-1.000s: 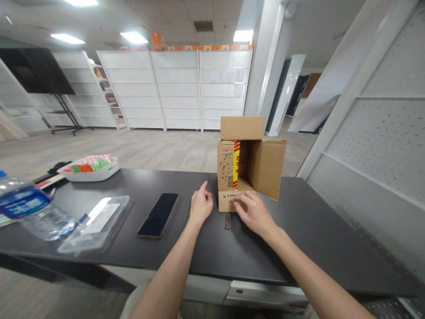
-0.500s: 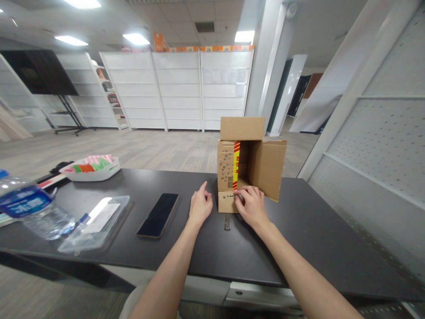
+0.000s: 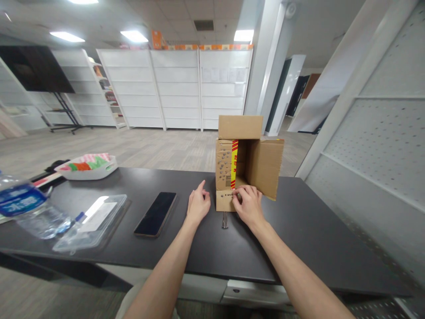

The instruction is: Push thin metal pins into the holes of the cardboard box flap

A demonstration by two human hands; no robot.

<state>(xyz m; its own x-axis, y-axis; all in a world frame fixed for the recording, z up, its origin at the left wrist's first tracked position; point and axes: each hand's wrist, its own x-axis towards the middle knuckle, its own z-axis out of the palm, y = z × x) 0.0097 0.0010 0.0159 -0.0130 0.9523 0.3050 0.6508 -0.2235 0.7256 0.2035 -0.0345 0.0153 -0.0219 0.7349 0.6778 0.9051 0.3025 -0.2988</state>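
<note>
Right-hand grip (image 3: 248,204) has curled its fingertips onto the front flap of the open cardboard box (image 3: 247,166) on the table (image 3: 299,230), pinching where a second ago it lay flatter. Left hand (image 3: 198,204) rests loose beside the box, index finger extended.

A brown cardboard box (image 3: 247,166) is stood on the dark table with its open side turned toward the viewer and its flaps spread: one raised at the top, one swung out to the right, one laid flat at the front. A red-and-yellow tape strip and printed marks are seen on its left flap. A few thin metal rods (image 3: 225,219) are laid just before the front flap
</note>
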